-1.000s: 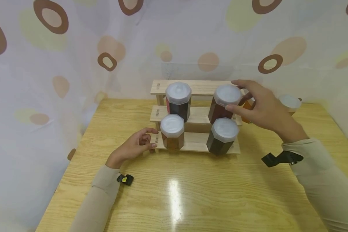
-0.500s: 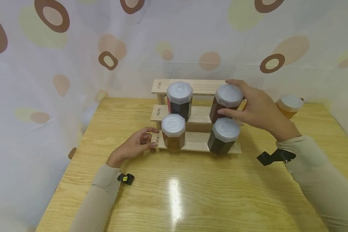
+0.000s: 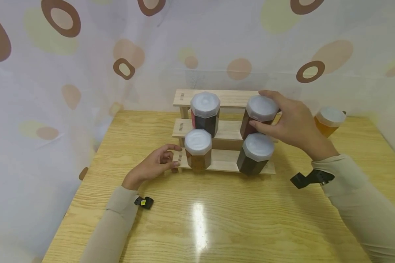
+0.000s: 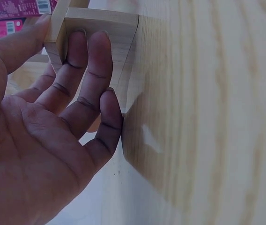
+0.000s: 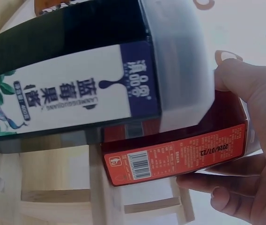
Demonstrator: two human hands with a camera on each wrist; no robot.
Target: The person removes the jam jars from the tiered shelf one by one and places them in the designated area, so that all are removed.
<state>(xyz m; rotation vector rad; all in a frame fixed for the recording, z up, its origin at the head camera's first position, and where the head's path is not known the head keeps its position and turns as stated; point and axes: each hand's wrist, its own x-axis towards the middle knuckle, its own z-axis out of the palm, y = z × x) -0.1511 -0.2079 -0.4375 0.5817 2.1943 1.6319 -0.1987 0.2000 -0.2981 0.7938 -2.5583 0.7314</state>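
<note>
A three-tier wooden rack point(image 3: 227, 159) stands on the table. At the left end of its lowest shelf, my left hand point(image 3: 151, 167) pinches the wood between thumb and fingers, seen close in the left wrist view. My right hand point(image 3: 292, 122) grips a dark red jam jar point(image 3: 262, 106) at the right of the middle shelf, thumb in front and fingers behind. Its red label point(image 5: 180, 157) shows in the right wrist view. Just in front, on the lowest shelf, a blueberry jam jar point(image 3: 254, 155) leans slightly. An amber jar point(image 3: 198, 149) and a dark jar point(image 3: 205, 113) occupy the rack's left side.
Another amber jar point(image 3: 330, 120) with a white lid stands on the table right of the rack, partly behind my right hand. A patterned curtain point(image 3: 217, 40) hangs behind the wooden table point(image 3: 171, 219).
My right hand has shifted left and closed round the dark red jar's lid and upper side. The amber jar at right is less covered. My left hand stays at the rack.
</note>
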